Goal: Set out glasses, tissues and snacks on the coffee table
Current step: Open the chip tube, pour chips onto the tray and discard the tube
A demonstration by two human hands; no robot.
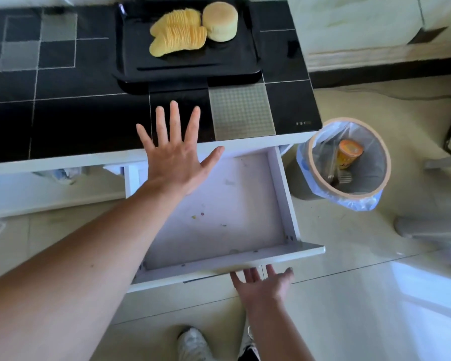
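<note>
A black tray (188, 69) sits at the back of the black-tiled coffee table (76, 113). On it lie fanned yellow crisps (179, 32) and a round pale cake (220, 20). My left hand (175, 152) is spread wide, fingers straight, over the table's front edge and holds nothing. A white drawer (219, 204) under the table stands pulled out, with only crumbs inside. My right hand (263, 282) is below the drawer's front panel, fingers straight and reaching up to its lower edge. No glasses or tissues are visible.
A lined waste bin (349, 162) with an orange snack can inside stands right of the drawer. A pale sofa (375, 27) fills the back right. My shoes (193, 345) stand on the tiled floor below the drawer.
</note>
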